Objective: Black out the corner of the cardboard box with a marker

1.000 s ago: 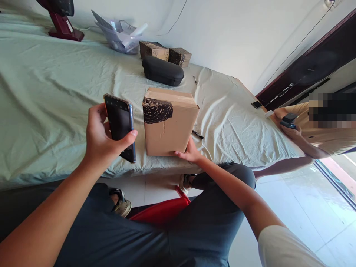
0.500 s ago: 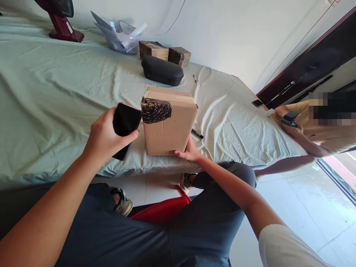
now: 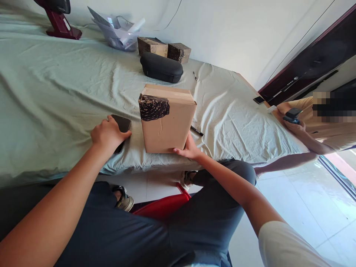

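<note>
My left hand (image 3: 109,131) is closed around a dark smartphone (image 3: 122,122), which lies low against the pale green cloth near the front edge. Part of the phone is hidden beneath my palm. To its right a brown cardboard box (image 3: 168,128) has black scribble on its upper left corner. My right hand (image 3: 190,148) grips the box's lower right edge, thumb on the front face and the other fingers hidden behind. A black marker (image 3: 197,130) lies on the cloth just right of the box.
Behind the box are a black zip case (image 3: 161,67), two small scribbled cartons (image 3: 152,46), a clear plastic basket (image 3: 119,39) and a maroon stand (image 3: 62,26). A pen (image 3: 195,75) and another phone (image 3: 258,100) lie rightward. A person (image 3: 322,126) at the right holds a dark device.
My left hand has lowered the phone from beside the box down to the cloth, turning it flatter. My right hand keeps its hold on the box, which has barely moved.
</note>
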Motion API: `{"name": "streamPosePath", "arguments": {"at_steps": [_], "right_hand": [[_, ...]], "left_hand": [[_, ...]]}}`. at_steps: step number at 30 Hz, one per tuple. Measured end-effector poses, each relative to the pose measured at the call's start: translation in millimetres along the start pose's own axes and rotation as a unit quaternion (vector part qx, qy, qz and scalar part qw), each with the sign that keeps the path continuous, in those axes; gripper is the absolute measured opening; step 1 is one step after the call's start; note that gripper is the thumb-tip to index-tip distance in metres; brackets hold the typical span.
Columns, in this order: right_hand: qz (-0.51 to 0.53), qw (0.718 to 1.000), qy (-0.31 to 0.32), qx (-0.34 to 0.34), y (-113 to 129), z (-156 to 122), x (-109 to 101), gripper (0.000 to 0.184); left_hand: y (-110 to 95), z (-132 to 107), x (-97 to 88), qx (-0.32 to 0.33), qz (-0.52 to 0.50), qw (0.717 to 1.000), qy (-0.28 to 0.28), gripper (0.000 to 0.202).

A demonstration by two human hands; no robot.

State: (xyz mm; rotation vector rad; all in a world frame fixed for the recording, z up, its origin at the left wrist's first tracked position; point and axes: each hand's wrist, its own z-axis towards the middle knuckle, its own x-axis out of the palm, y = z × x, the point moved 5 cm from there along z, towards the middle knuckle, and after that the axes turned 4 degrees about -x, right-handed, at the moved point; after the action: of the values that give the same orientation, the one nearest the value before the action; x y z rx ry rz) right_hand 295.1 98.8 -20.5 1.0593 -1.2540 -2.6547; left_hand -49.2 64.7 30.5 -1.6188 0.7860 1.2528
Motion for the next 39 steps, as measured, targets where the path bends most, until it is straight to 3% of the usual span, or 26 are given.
{"name": "streamPosePath", "arguments": {"at_steps": [3,7,17,22,26,33,37,39], "right_hand": [[0.002,1.000,-0.001,-0.004,0.2,-0.2,0.3,0.142],[0.003,1.000,0.003,-0.013,2.1,0.2,0.3,0.142],[-0.002,1.000,0.006,-0.010,3.6,1.9,0.3,0.144],[-0.001,1.000,0.005,-0.011,5.7,2.2,0.6,0.144],[-0.007,1.000,0.012,-0.005,5.7,2.7,0.9,0.144],[-0.007,1.000,0.003,-0.015,0.4,1.1,3.5,0.143],[0.014,1.000,-0.001,0.008,-1.9,0.2,4.6,0.147],[0.025,1.000,-0.004,0.016,-1.2,-0.2,3.9,0.146]], "left_hand": [[1.3,5.0,3.4,-0.050,0.021,0.999,0.006,0.105],[-5.7,5.2,5.4,-0.028,0.026,0.999,0.013,0.087],[-1.0,18.0,7.2,-0.028,0.008,0.999,0.013,0.073],[1.2,19.2,7.6,-0.005,0.002,1.000,0.008,0.080],[-4.8,17.7,11.4,0.069,-0.013,0.997,-0.025,0.084],[-1.2,21.1,32.6,0.058,0.006,0.997,0.053,0.097],[-5.4,6.6,33.0,0.081,0.024,0.994,0.065,0.094],[-11.7,-6.5,27.1,0.114,0.031,0.992,0.038,0.090]]}}
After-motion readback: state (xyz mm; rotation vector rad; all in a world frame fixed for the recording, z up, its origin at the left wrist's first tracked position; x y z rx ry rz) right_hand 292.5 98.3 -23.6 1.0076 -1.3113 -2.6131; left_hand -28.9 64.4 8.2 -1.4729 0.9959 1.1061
